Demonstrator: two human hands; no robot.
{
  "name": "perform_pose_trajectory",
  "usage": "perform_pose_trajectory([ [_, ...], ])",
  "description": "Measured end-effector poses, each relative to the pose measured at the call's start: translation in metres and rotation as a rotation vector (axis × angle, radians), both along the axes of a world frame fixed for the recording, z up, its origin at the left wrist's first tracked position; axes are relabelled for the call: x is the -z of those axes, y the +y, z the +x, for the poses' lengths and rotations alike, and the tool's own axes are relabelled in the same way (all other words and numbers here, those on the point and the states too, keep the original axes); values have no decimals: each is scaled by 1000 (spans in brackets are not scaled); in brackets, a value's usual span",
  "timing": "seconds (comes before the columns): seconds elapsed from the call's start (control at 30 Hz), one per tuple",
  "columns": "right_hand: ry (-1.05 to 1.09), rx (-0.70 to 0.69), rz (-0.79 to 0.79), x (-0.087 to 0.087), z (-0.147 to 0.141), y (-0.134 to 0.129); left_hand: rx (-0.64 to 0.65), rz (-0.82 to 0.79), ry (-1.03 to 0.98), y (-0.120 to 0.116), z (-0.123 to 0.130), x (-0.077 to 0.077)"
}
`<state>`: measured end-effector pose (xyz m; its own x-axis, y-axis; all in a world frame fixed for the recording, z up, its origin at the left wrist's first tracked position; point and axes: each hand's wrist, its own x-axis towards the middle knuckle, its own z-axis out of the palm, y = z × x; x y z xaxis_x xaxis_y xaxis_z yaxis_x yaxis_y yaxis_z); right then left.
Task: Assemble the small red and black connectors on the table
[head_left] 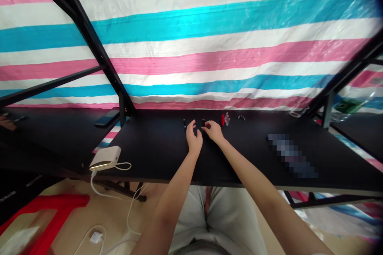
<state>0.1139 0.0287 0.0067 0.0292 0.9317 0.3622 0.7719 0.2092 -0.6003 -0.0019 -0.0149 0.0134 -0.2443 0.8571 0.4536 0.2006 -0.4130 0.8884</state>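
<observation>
- Lg. pink, white & blue striped plastic sheet [185,55]: seen behind work area, flanked by black metal bars [98,53].
- Black flat rectangular tabletop [155,151]: spread in front of sheet; small pcs. laid along far half.
- White rounded box w/ gold edge [105,157]: set at table's L end, white cable attached.
- L hand [194,139]: held over mid-table, fingers parted, thumb apart; nothing seen gripped.
- R hand [214,130]: placed just R of L hand, thumb & fingertips brought close tog.; whether anything is pinched can't be told.
- Clear small cylinders [227,119]: grouped beyond R hand, to its R.
- Red small piece [223,119]: placed just L of clear cyls.
- Black small cylinder [203,122]: seen right by R fingertips, contact unclear.
- Second black small cylinder [184,123]: left near L hand, on its L side.
</observation>
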Motion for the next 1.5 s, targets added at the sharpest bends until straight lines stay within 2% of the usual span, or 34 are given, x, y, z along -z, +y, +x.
perform_pose_trajectory([
  [0.13, -1, 14, -72, 2, -25, 13, -207, -119, -269, 13, -10, 7],
  [0.3, -39, 32, -111, 6, -50, 24, -296, -166, -444, 23, -16, 13],
  [0.67, -82, 8, -172, 8, -69, 34, -290, -168, -425, 27, -16, 22],
  [0.87, -133, -4, -175, 6, -68, 33, -290, -198, -446, 24, -15, 18],
  [0.97, -221, -29, -107, 4, -62, 24, -295, -205, -463, 24, -15, 15],
  [1.1, -277, -95, 75, 0, -38, 0, -288, -191, -438, 24, -15, 14],
  [1.2, -223, -77, 222, -2, -8, -23, -284, -133, -324, 17, -12, 11],
  [1.27, -157, -22, 280, -2, 16, -35, -224, -57, -158, 9, -6, 7],
  [1.3, -105, 52, 301, -1, 27, -39, -156, -13, -53, 5, -1, 5],
  [1.4, 91, 352, 335, 3, 54, -42, 164, 74, 252, -4, 20, -1],
  [1.43, 142, 415, 332, 5, 59, -41, 243, 52, 388, -4, 29, -3],
  [1.5, 214, 483, 298, 7, 65, -37, 319, -31, 649, -1, 45, -4],
])
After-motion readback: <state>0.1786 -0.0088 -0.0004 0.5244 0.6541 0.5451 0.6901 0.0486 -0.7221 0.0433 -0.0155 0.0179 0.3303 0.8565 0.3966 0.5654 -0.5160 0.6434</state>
